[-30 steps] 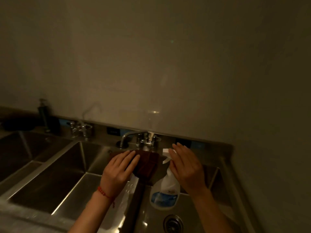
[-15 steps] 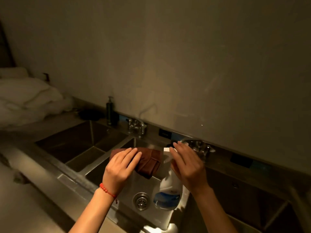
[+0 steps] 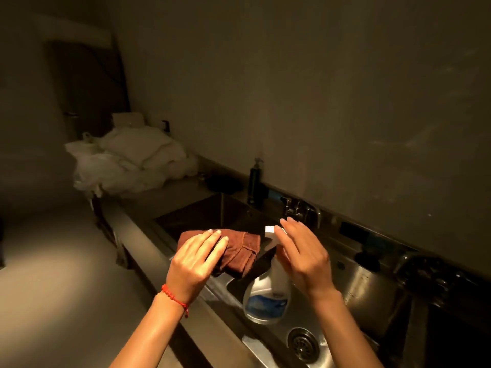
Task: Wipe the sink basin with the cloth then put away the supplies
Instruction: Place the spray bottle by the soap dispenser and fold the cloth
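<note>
Now turned left from a second ago, left hand (image 3: 195,264) holds folded brown cloth (image 3: 239,249), right hand (image 3: 303,257) grips white plastic spray bottle (image 3: 267,297); put-away evidently underway.

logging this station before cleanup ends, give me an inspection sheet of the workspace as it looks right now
surface: steel counter with sink basins; drain visible in the near basin
job's things: brown cloth, folded, held above the sink; spray bottle, white with blue label, upright, held above the near basin
clutter: white bags piled at the counter's far end; dark soap pump by the wall
grippers: left hand holds the cloth, fingers straight on top; right hand holds the bottle by its neck
cables: nothing seen
surroundings: dim room, plain wall, taps behind the basins
</note>
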The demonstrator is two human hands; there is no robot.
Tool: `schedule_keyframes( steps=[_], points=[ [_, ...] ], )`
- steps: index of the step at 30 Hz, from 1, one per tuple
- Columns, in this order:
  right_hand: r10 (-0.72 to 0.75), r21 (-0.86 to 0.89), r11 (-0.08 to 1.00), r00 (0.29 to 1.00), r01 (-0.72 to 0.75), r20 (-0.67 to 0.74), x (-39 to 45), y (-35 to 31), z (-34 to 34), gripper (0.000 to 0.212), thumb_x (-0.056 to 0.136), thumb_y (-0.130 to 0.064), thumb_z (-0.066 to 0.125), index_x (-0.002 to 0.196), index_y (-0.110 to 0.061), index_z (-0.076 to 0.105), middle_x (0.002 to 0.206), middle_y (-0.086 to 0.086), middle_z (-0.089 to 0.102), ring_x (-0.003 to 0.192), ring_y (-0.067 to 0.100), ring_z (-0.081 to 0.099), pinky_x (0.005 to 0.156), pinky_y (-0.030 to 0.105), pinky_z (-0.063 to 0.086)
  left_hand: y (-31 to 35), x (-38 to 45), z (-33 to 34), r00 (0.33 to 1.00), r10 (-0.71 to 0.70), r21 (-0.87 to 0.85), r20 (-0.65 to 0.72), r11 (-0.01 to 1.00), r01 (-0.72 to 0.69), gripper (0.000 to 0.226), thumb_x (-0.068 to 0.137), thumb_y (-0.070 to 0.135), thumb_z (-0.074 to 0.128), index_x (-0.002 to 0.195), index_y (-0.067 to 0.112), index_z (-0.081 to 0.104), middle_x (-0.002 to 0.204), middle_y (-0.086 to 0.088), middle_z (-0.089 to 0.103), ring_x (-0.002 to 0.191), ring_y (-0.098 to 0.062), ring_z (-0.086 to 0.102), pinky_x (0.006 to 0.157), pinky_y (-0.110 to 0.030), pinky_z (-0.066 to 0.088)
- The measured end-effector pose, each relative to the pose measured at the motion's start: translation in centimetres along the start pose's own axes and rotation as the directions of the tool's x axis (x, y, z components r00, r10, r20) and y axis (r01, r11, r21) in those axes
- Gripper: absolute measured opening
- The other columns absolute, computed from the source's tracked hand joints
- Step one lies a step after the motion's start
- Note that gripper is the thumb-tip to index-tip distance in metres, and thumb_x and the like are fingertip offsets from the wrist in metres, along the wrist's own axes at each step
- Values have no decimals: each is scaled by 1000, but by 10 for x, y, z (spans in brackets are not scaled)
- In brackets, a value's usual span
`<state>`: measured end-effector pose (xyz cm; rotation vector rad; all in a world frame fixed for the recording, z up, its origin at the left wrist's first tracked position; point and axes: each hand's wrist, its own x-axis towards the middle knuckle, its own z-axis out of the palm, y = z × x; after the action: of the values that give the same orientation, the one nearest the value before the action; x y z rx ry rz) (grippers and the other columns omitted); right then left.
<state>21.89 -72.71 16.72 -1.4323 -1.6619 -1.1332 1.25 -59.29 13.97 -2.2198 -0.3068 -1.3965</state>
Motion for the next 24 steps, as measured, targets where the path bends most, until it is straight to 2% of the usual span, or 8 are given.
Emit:
schedule_keyframes(
  steps=[4,7,12,16,19,22,24],
  points=[
    [-33,63,997,999,34,-17,26,-21,45,39,80,-3,67,116,-1,54,112,21,63,111,32,57,95,42,46,-39,-17,-14,999,-26,94,23,995,24,37,101,8,38,101,3,75,103,-17,73,93,-28,72,82,-38,56],
    [-66,104,992,997,70,-45,45,-35,76,35,83,-5,61,117,-3,52,111,20,64,109,31,58,97,40,43,-65,-29,-22,997,-59,168,48,984,50,38,100,7,38,100,2,75,103,-17,72,93,-29,71,88,-37,53],
    [-113,181,975,989,128,-91,72,-55,129,28,84,-7,60,111,0,62,110,20,65,108,31,59,95,40,45,-104,-45,-27,989,-129,266,75,958,105,37,101,10,38,100,2,75,103,-17,72,94,-29,71,89,-37,52],
    [-158,275,944,981,183,-110,94,-67,173,30,86,-7,58,115,-2,57,111,19,65,109,30,59,97,39,44,-135,-55,-29,983,-160,372,91,921,115,24,89,6,54,102,1,74,104,-18,72,94,-31,71,92,-37,46],
    [-172,326,922,975,208,-138,114,-74,202,25,90,-12,53,109,-1,63,108,19,66,106,30,60,96,38,42,-156,-59,-29,982,-172,426,82,897,122,28,97,6,46,106,1,71,104,-18,72,93,-31,71,92,-38,47],
    [-179,363,904,971,225,-158,129,-76,230,27,84,-10,62,109,-1,64,110,18,66,109,29,59,98,38,41,-176,-60,-27,979,-186,475,89,871,122,24,100,8,40,115,5,59,104,-18,72,93,-30,71,91,-38,47],
    [-179,391,889,966,240,-185,138,-79,249,30,80,-5,68,110,-1,64,110,19,65,109,30,59,98,38,42,-187,-61,-24,975,-206,507,84,851,136,26,98,5,43,113,4,64,103,-18,72,92,-31,71,91,-38,47]
  ],
)
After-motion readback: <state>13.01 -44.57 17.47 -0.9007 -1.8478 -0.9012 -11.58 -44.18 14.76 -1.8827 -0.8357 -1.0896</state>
